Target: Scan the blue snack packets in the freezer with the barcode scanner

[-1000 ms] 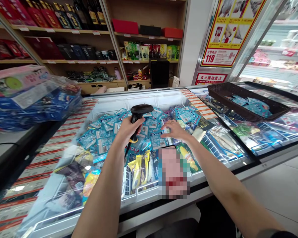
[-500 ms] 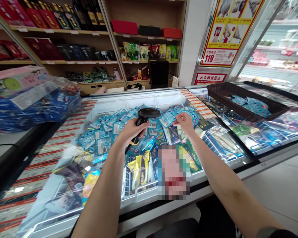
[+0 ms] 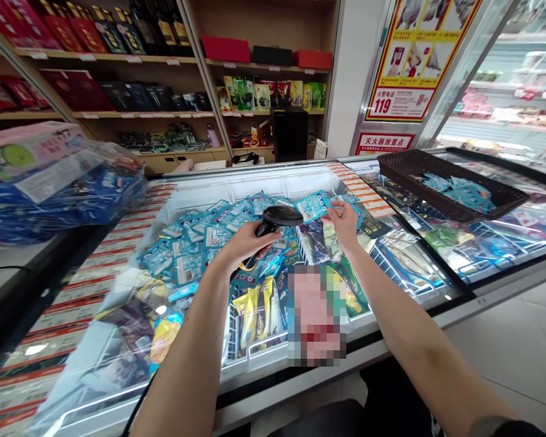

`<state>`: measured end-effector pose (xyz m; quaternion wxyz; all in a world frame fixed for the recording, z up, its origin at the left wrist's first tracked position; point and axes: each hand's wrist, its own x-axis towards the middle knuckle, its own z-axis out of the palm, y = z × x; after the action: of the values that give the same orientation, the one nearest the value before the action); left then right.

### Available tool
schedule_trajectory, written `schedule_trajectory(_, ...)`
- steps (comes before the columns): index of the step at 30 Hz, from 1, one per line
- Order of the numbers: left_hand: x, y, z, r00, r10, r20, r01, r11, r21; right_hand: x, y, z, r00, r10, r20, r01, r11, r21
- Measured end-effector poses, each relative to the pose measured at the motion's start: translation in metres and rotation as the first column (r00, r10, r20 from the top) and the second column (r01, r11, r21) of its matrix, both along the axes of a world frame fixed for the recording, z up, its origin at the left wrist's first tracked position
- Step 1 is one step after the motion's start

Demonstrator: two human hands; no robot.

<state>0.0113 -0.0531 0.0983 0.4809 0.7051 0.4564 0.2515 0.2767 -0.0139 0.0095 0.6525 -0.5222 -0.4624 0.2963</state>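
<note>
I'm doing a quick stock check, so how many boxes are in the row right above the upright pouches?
3: a red box at left, a black box in the middle and an orange-red box at right. More could be hidden behind them.

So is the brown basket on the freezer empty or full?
Neither: the basket is partly filled. Blue packets lie inside, with dark bare space beside them.

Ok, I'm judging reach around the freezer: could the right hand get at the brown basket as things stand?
Probably yes: nothing visible stands between the right hand and the brown basket, off to its right. That hand does hold a blue packet, though, so it isn't entirely free.
</note>
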Motion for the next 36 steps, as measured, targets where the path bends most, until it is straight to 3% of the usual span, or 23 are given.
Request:
schedule_trajectory(14,-0.0012,0.0011,-0.0026,0.999,-0.020,-0.042,0.020,1.000,-0.003,0.0027,0.0020,-0.0045,0.999,-0.023,-0.035,0.025,0.998,0.064)
schedule_trajectory(22,0.0001,0.0013,-0.0026,0.999,-0.031,-0.040,0.031,0.999,-0.018,0.0020,0.0022,-0.0026,0.993,-0.067,0.097,0.071,0.997,-0.037)
schedule_trajectory(36,-0.0009,0.0014,-0.0031,1.000,-0.027,-0.014,0.027,1.000,0.003,0.0031,0.0025,-0.0034,0.995,-0.068,0.072,0.070,0.997,-0.013)
